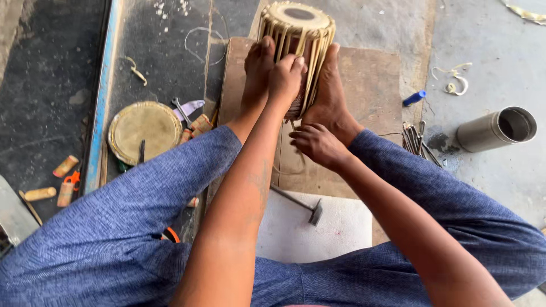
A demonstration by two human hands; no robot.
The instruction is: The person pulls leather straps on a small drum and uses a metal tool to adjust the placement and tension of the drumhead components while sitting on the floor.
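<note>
On grey concrete floor, wooden board under strapped drum, left hand clenched on straps, right hand loosely curled.

Laced drum between bare feet (left hand gripping)

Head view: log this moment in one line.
left hand gripping drum straps | right hand beside right foot | feet clamp drum | hammer untouched

Soft, even daylight fills the scene, brighter on the pale concrete floor at the right and dimmer over the dark mat at the left. Shadows are faint and short. A mild glare sits on the metal cylinder. Focus is sharp, with slight wide-angle stretching at the edges.
</note>
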